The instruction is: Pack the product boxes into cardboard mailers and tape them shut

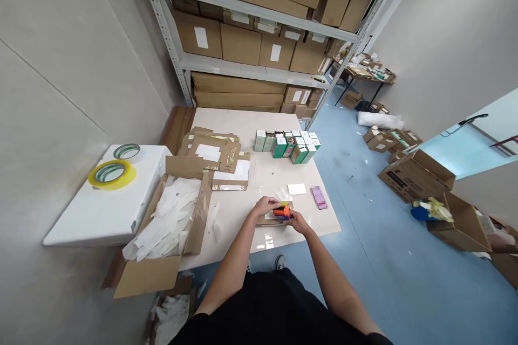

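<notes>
Just below the frame's centre, a tape dispenser (282,211) is gripped by the right hand (298,221) over cardboard (267,222) on the counter (309,175); whether anything is pinched by the left hand (266,205) cannot be told; taping seems unfinished.

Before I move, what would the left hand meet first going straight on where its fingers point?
Probably the orange-and-blue tool in the right hand, just beyond the left hand; depth is unclear, so they may be touching.
</notes>
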`<state>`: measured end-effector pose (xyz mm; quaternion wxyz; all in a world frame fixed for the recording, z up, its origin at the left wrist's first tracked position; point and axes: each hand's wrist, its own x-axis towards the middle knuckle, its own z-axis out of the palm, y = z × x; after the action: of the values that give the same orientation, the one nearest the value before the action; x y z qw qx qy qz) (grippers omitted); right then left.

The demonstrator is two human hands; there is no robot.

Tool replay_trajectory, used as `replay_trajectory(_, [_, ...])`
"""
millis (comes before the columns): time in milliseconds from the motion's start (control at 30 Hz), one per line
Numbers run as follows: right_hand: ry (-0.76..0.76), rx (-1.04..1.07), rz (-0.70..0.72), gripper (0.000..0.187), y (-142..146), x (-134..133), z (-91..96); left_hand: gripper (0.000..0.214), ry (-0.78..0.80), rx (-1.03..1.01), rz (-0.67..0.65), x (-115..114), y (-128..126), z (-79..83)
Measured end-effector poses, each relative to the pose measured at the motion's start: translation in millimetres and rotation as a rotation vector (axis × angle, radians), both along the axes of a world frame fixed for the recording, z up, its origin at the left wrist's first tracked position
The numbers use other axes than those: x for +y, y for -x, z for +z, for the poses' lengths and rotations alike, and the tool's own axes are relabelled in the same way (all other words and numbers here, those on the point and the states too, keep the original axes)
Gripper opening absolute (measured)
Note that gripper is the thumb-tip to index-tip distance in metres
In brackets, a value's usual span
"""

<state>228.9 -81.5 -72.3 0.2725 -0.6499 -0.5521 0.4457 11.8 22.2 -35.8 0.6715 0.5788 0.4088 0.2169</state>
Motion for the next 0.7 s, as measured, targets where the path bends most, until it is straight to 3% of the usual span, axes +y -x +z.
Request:
replay_trajectory(133, [0.007, 0.014, 0.074, 0.037, -1, 4, 8.1, 0.031, -0.092, 0.054, 0.072, 1, 6, 7.4])
replay_trajectory(300, [-0.034, 0.005, 0.098, 0.032, -2, 12, 27.5, 0.019, -0.124, 0.081, 0.302, -3, 8, 7.4])
replay_trajectory(533, [-0.071, -0.14, -0.054, 0.047, 9, 15, 31.7, 0.022, -0.013, 0.109, 0.567, -27, 5, -11.2])
replay_trajectory(700, [-0.03, -0.172, 0.075, 0.05, 8, 29, 33.1, 0.026, 0.018, 0.168, 0.694, -43, 5, -29.7])
